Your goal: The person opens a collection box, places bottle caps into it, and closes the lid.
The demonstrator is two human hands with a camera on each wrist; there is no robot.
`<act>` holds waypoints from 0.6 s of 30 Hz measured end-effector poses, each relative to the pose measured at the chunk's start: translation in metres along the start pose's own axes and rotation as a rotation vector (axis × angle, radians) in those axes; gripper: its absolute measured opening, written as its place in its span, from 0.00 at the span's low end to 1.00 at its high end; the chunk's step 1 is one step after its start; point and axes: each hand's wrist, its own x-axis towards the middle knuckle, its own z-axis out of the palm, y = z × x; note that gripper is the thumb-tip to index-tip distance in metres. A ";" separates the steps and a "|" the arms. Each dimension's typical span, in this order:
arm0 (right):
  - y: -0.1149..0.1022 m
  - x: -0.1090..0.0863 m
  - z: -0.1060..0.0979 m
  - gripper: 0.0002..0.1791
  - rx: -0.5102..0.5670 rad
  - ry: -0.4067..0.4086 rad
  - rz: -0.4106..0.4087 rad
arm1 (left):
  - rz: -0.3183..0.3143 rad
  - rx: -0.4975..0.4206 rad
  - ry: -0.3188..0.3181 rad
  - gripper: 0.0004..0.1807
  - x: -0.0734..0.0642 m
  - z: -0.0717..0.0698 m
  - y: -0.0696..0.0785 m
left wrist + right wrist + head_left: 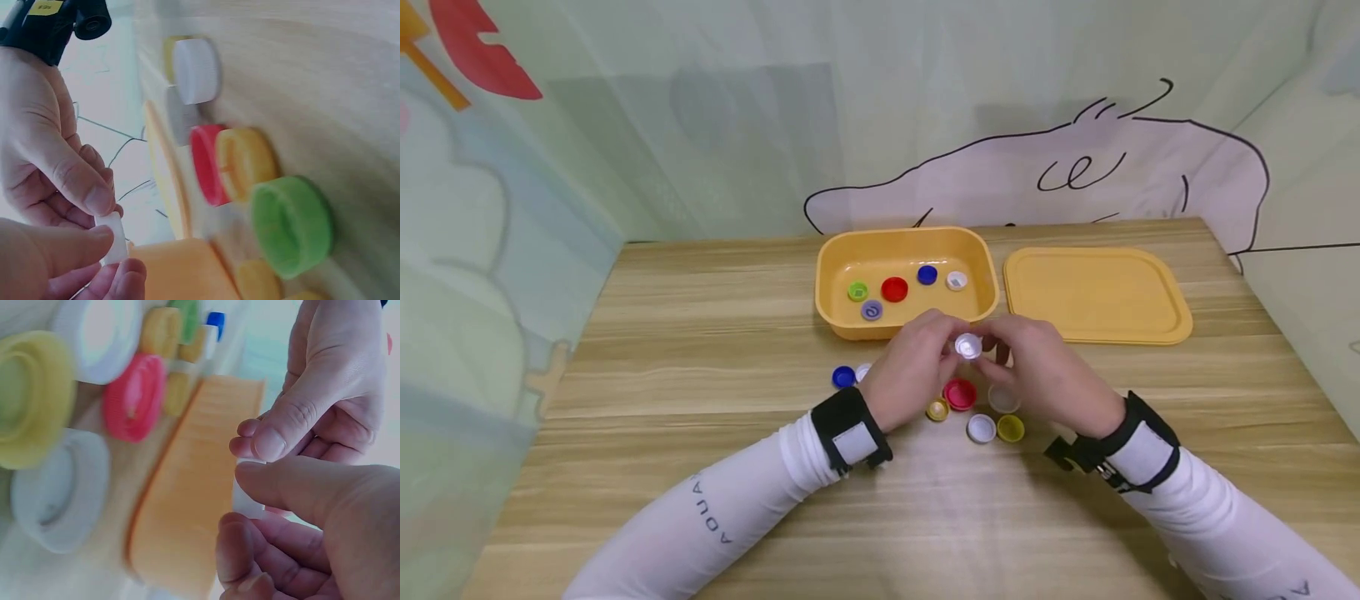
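Note:
A small white bottle cap (967, 346) is held up at the near rim of the yellow box (833, 312). My left hand (916, 365) pinches it from the left with thumb and fingers. From the right, my right hand (1051, 371) pinches the same cap, its thumb and fingertips at the edge. In the right wrist view the white cap (248, 492) shows side-on between both hands' fingers. Beneath the hands on the wooden table lie a red cap (959, 394), an orange-yellow cap (937, 409) and a clear whitish cap (1004, 398). A green cap (292, 226) shows in the left wrist view.
Inside the box are several caps, among them a red cap (894, 289) and a green cap (857, 291). A flat yellow lid (1097, 296) lies right of it. Nearer me are a white cap (981, 428) and a yellow cap (1011, 428); a blue cap (843, 377) lies left.

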 end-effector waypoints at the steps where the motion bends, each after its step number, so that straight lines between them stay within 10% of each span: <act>1: -0.001 0.001 -0.002 0.15 0.000 0.010 -0.001 | 0.002 -0.005 0.011 0.18 0.001 -0.002 0.001; 18: 0.001 0.037 -0.017 0.15 -0.050 0.150 -0.034 | -0.062 -0.102 0.147 0.17 0.037 -0.018 -0.005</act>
